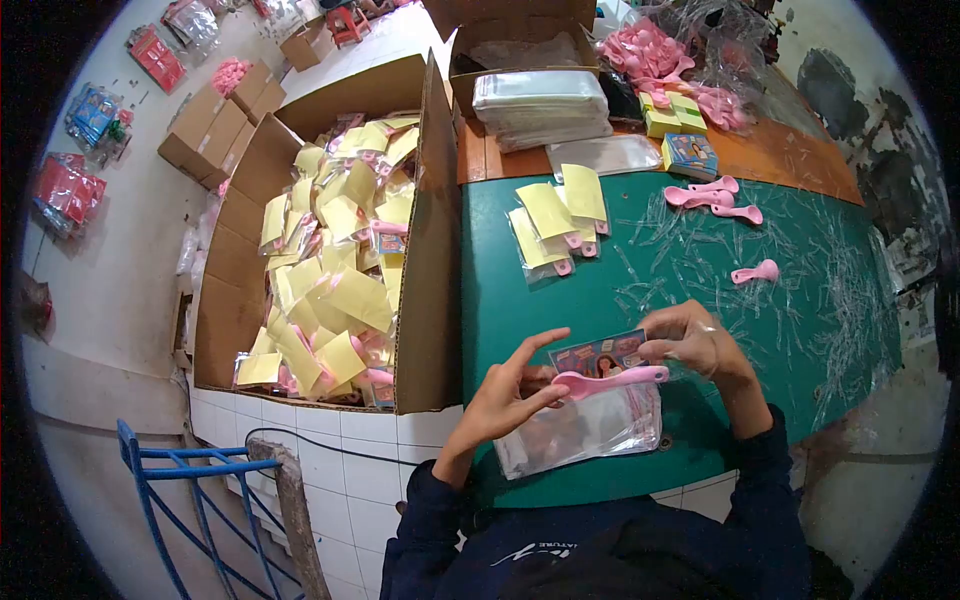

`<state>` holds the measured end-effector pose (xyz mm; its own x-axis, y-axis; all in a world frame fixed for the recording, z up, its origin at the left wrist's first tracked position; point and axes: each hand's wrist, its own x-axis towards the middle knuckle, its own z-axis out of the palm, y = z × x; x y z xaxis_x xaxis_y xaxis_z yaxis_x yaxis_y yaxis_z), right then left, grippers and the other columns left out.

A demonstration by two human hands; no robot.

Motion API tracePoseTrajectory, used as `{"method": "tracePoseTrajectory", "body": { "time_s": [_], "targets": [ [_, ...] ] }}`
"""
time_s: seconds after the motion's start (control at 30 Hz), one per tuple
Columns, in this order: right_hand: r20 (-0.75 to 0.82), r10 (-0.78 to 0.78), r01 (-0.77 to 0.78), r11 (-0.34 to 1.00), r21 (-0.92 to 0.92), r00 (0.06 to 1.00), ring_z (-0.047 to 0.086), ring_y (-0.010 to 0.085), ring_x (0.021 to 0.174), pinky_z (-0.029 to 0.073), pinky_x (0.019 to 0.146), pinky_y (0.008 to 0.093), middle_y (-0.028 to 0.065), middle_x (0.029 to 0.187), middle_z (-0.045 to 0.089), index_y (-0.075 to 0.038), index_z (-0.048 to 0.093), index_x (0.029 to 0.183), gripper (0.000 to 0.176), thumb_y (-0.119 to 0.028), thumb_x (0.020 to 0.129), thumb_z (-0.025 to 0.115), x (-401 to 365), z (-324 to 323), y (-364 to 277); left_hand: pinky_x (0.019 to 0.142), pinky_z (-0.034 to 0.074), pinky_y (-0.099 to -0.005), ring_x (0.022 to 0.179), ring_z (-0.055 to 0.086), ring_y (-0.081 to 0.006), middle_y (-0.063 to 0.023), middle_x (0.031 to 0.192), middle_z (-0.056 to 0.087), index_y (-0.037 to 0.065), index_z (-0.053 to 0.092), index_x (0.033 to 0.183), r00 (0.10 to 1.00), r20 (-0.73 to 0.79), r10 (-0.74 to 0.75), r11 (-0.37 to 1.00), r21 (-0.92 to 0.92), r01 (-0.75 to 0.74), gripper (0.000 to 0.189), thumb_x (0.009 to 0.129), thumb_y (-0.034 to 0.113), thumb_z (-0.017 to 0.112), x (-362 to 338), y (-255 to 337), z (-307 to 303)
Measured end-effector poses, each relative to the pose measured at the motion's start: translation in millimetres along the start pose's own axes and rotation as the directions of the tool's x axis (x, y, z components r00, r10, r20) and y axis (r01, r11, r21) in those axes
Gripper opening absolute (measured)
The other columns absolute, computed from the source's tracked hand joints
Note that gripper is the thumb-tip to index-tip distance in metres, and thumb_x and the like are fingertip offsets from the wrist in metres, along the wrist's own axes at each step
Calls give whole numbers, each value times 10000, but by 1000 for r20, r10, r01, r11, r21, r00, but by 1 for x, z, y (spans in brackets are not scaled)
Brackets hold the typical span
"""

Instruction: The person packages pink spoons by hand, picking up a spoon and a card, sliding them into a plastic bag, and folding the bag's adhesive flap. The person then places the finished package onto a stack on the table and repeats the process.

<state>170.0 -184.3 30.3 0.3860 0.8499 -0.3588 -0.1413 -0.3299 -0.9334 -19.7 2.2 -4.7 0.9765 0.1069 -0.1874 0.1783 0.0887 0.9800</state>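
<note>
A pink spoon (625,378) lies across a printed card (600,356), both held above a stack of clear plastic bags (590,435) at the near edge of the green table. My left hand (512,392) grips the spoon and card at their left end, thumb on the spoon and index finger raised. My right hand (695,342) pinches the card at its right end, near the spoon's handle tip. Several packed bags with yellow cards (547,210) lie farther back on the table. A single pink spoon (755,272) rests to the right.
A large cardboard box (428,250) full of yellow-card packets stands left of the green table (500,310). Behind are stacked clear bags (540,100), a card stack (690,155) and piled pink spoons (650,50). Plastic strips litter the right side. A blue metal frame (190,462) stands lower left.
</note>
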Motion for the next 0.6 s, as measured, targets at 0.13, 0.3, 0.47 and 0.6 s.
{"method": "tracePoseTrajectory", "body": {
  "time_s": [0.13, 0.3, 0.47, 0.6],
  "targets": [
    [-164, -187, 125, 936, -328, 969, 586, 114, 759, 480, 684, 259, 62, 810, 626, 3, 650, 849, 159, -95, 738, 710, -8, 5, 4, 730, 521, -291, 841, 642, -177, -127, 927, 655, 111, 240, 1394, 969, -223, 108, 951, 308, -35, 640, 867, 106, 603, -5, -9, 7],
    [64, -420, 399, 789, -467, 905, 585, 239, 970, 506, 756, 326, 152, 1113, 564, -12, 566, 1085, 374, -155, 761, 687, -23, 44, -5, 762, 523, -329, 946, 630, -245, -181, 1039, 616, 145, -15, 1432, 990, -114, -88, 984, -167, 69, 658, 951, 109, 433, -25, -17, 35],
    [262, -411, 476, 601, -642, 873, 518, 315, 979, 444, 820, 393, 151, 1081, 508, -38, 535, 1070, 341, -159, 776, 655, -29, 66, 25, 833, 511, -370, 1046, 579, -279, -238, 1172, 532, 162, -137, 1422, 983, -17, -184, 899, -407, 161, 650, 976, 100, 332, -41, -33, 39],
    [274, -365, 441, 532, -723, 890, 502, 301, 931, 418, 793, 389, 118, 987, 504, -49, 556, 984, 261, -152, 770, 666, -24, 76, 38, 852, 498, -355, 1038, 580, -253, -214, 1148, 554, 146, -79, 1434, 979, -22, -201, 909, -378, 178, 619, 974, 89, 331, -49, -36, 44]
  ]
}}
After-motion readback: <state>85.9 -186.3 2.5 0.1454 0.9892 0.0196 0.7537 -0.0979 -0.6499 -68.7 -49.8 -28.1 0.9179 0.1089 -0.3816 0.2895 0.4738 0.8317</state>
